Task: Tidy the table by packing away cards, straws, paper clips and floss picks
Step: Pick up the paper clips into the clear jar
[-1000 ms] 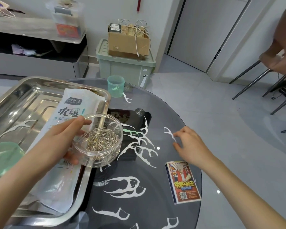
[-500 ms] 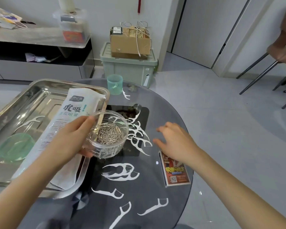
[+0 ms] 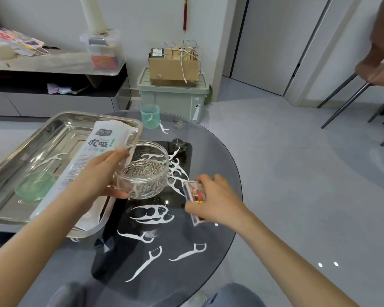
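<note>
My left hand (image 3: pixel 99 176) grips a clear round jar of paper clips (image 3: pixel 144 172) above the tray's right edge. My right hand (image 3: pixel 215 199) holds the card box (image 3: pixel 195 192), tilted up off the round glass table (image 3: pixel 217 156). Several white floss picks lie on the table, one of them near the front (image 3: pixel 187 253) and a cluster beside the jar (image 3: pixel 175 171). A white straw packet (image 3: pixel 87 165) lies in the steel tray (image 3: pixel 53 129). One floss pick (image 3: pixel 51 158) and a green lid (image 3: pixel 34 188) also lie in the tray.
A small green cup (image 3: pixel 150 116) stands at the table's far edge. Behind it on the floor is a green storage bin (image 3: pixel 173 96) with a cardboard box on top. Another person's hand (image 3: pixel 379 60) and chair legs are at the right.
My right hand moved from the floss pick to the card box and lifted it on edge. My left hand kept the jar and shifted it slightly right.
</note>
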`<state>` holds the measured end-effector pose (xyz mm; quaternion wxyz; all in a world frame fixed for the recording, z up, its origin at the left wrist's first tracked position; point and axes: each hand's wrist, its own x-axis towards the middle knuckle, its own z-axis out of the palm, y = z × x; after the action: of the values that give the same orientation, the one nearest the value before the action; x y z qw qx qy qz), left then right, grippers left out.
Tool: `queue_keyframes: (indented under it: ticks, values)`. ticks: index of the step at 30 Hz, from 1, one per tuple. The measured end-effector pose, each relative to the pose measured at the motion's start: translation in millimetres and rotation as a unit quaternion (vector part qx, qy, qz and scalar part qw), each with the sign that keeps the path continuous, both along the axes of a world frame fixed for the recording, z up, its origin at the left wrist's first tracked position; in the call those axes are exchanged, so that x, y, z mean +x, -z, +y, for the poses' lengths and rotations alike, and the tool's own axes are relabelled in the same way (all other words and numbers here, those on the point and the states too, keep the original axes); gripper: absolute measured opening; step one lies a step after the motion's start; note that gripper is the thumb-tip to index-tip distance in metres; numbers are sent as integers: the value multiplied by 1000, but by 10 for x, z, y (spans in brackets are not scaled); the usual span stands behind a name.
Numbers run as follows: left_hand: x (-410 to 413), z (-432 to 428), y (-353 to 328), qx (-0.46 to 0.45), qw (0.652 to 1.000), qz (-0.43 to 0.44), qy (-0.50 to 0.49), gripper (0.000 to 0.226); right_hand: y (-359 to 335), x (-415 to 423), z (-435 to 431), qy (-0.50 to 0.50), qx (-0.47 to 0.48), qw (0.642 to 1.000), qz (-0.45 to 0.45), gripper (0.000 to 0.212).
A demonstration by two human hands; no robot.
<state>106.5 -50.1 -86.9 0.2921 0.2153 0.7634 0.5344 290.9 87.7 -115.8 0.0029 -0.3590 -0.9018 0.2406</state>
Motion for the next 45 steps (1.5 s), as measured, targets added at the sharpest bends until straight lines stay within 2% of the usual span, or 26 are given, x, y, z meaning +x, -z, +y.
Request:
queue_keyframes:
  ticks: [4, 8, 11, 12, 14, 16, 17, 19, 21, 23, 26, 28, 30, 33, 37, 39, 41, 43, 45]
  values:
    - [19, 80, -15, 2, 1000, -26, -11, 33, 120, -213, -276, -90, 53, 994, -23, 60]
    - [64, 217, 22, -3, 998, -60, -14, 33, 181, -232, -285, -88, 77, 993, -7, 57]
    - [100, 393, 57, -2, 996, -91, -6, 29, 2, -153, -54, -38, 79, 992, 94, 40]
    - [118, 466, 60, -5, 995, -95, 1, 28, -93, -125, 59, -11, 68, 988, 139, 32]
    - [168, 645, 65, -15, 995, -101, 21, 28, -258, -100, 296, 43, -19, 980, 196, 33]
    - [237, 833, 70, -26, 993, -99, 49, 26, -287, -123, 496, 81, -153, 964, 202, 35]
    - [275, 921, 77, -28, 993, -98, 61, 26, -243, -148, 568, 94, -187, 960, 185, 39]
    - [322, 1099, 114, -31, 992, -92, 79, 21, -116, -191, 718, 123, -201, 958, 164, 43]
    - [331, 1235, 169, -41, 992, -83, 87, 16, -63, -210, 823, 162, -215, 946, 182, 37]
    - [317, 1324, 234, -52, 991, -54, 107, 21, -17, -205, 929, 195, -201, 940, 194, 30]
    - [254, 1410, 325, -77, 985, 32, 153, 45, -7, -232, 1017, 196, -116, 960, 163, 22]
    - [200, 1402, 379, -73, 979, 26, 190, 69, -61, -267, 1038, 188, -75, 968, 151, 21]
    - [136, 1356, 443, -63, 969, 37, 235, 103, -133, -319, 1062, 177, -57, 970, 158, 25]
    - [64, 1253, 500, -23, 960, 99, 261, 127, -255, -431, 1035, 157, -57, 974, 156, 24]
    - [-52, 1090, 514, 37, 958, 197, 203, 110, -346, -630, 905, 114, -65, 983, 127, 20]
    - [-93, 990, 476, 34, 958, 218, 182, 101, -370, -693, 858, 99, -80, 981, 144, 20]
    - [-181, 816, 412, 26, 958, 242, 155, 93, -385, -802, 768, 86, -101, 978, 159, 28]
    - [-246, 629, 312, 15, 955, 267, 131, 92, -362, -899, 705, 93, -157, 964, 192, 40]
    - [-352, 375, 223, -7, 950, 293, 104, 100, -335, -1043, 611, 105, -219, 943, 225, 42]
